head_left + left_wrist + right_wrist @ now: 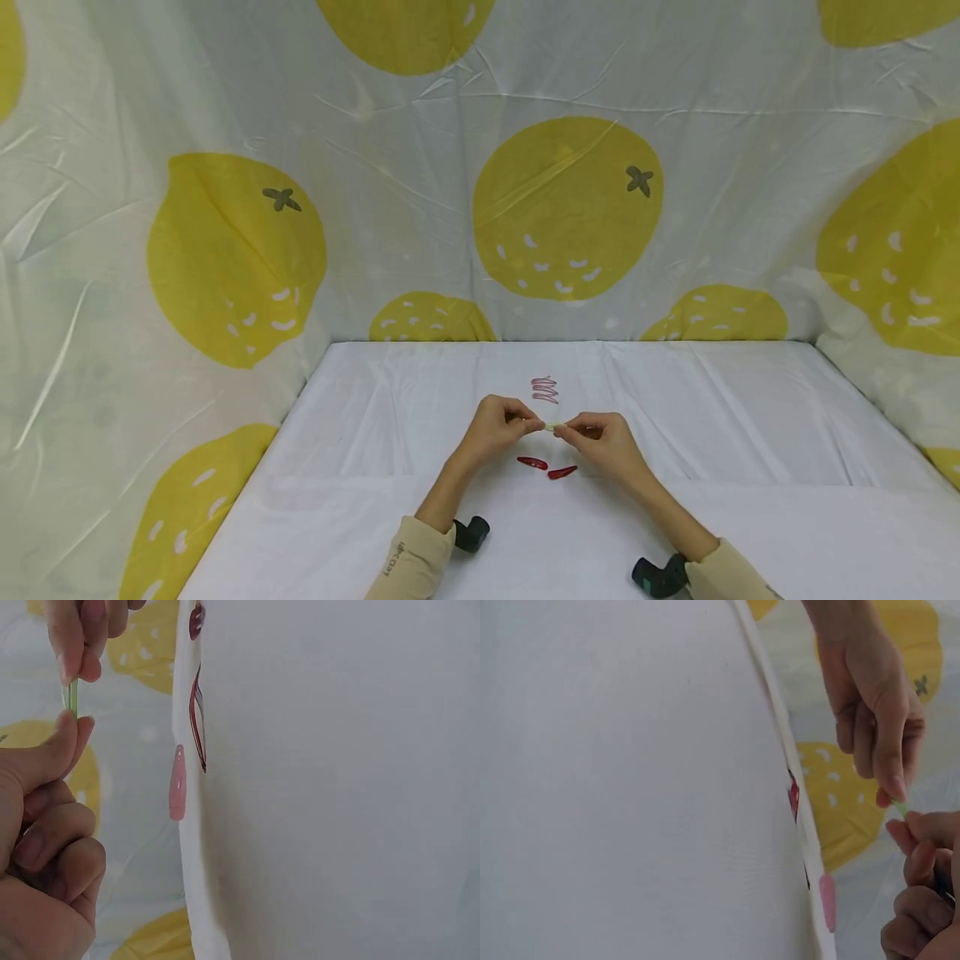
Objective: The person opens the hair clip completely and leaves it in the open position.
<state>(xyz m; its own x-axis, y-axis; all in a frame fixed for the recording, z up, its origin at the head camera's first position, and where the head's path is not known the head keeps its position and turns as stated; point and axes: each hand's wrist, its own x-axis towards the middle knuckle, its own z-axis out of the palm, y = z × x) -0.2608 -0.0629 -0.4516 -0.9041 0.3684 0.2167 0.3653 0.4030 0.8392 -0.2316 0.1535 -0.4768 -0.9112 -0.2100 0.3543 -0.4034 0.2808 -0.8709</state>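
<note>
- At far left, a side cloth (75, 333) with yellow lemons hung beside the white table (390, 517); another lemon-printed cloth (408, 208) stood behind it.
- A beige sleeve (415, 554) reached in from the near left, with a black device (471, 534) at that wrist.
- The left hand (498, 429) had its thumb and forefinger clamped on the left end of a small pale-green piece, its other fingers curled in.
- The near-left red clip (532, 462) lay on the table, nearer than the hands.
- Beyond the hands lay a reddish zigzag item (544, 389), too small to make out fully.
- The pale-green piece (551, 427) was held raised above the table, between the two hands.
- A second red clip (562, 472) lay just right of the first.
- The right hand (606, 442) pinched the piece's right end between thumb and fingers.
- Farther right and near were another black device (660, 577) and beige sleeve (727, 573).
</note>
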